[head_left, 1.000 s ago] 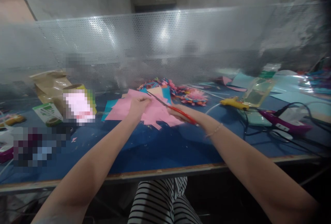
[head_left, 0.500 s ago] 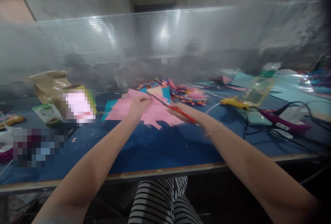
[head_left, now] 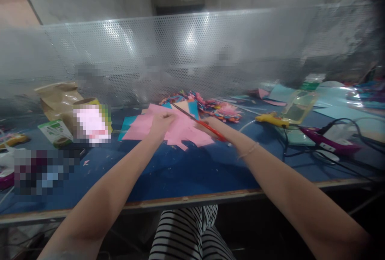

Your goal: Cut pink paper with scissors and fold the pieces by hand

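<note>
My right hand [head_left: 209, 125] is closed around a pair of scissors [head_left: 212, 128] with red handles, their dark blades pointing up and left. Just left of the blades, my left hand [head_left: 163, 121] rests over a pile of pink paper [head_left: 140, 127], its fingertips pinched on pink paper. The exact edge in that pinch blends into the sheets below. Blue paper [head_left: 128, 123] and a pale orange sheet [head_left: 182, 105] stick out from the pile. A strip-like pink piece [head_left: 180, 144] hangs at its front edge.
Colourful paper fringe [head_left: 227, 111] lies behind the pile. To the right are a yellow glue gun [head_left: 272, 119], a bottle [head_left: 300, 105] and a purple power strip [head_left: 331, 140] with cables. A brown paper bag [head_left: 58, 97] stands left. A perforated metal screen [head_left: 180, 47] backs the table.
The scissors have tilted slightly, with their handles a little higher. My left hand has drawn back slightly to the left, away from the blades. The paper pile looks the same.
</note>
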Demonstrator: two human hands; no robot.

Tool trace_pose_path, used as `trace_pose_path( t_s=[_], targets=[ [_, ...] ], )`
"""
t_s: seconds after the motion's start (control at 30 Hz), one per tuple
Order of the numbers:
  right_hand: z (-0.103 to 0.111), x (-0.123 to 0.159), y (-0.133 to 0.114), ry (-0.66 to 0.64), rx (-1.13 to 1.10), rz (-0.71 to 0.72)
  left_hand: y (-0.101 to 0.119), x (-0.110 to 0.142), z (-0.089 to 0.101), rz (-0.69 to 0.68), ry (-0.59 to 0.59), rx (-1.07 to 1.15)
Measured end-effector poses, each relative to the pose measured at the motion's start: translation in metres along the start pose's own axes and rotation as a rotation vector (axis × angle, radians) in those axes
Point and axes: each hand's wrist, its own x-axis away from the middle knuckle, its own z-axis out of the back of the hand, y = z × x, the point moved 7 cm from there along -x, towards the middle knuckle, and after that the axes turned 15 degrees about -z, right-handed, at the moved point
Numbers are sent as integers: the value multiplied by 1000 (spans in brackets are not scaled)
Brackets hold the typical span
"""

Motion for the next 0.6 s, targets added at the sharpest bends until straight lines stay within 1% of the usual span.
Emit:
trace_pose_path(
  t_s=[0.1, 0.13, 0.2, 0.27, 0.37, 0.4, 0.43, 0.5, 0.53, 0.57, 0.6],
  targets=[
    [9, -18, 10, 194, 232, -15, 1, 0, 1, -38, 12, -8],
    [12, -22, 12, 255, 304, 11, 2, -1, 1, -52, 13, -12],
    [15, -27, 20, 321, 430, 32, 2, -1, 1, -63, 16, -25],
    [14, -32, 33, 302, 540, 15, -1, 0, 2, -41, 29, -42],
    [13, -34, 52, 244, 667, -61, -6, 0, 3, -3, 47, -43],
    [15, -34, 56, 257, 684, -95, -7, 0, 3, -2, 45, -40],
    [19, -33, 57, 304, 684, -129, -8, 0, 2, -5, 41, -38],
    [28, -28, 52, 460, 632, -171, -9, 0, 1, -12, 32, -34],
    [29, -24, 45, 525, 579, -155, -9, 0, 0, -15, 31, -25],
    [28, -21, 37, 554, 508, -108, -8, 1, -2, -11, 31, -6],
    [20, -19, 26, 509, 424, -16, -8, 2, -3, 1, 35, 23]
  ],
)
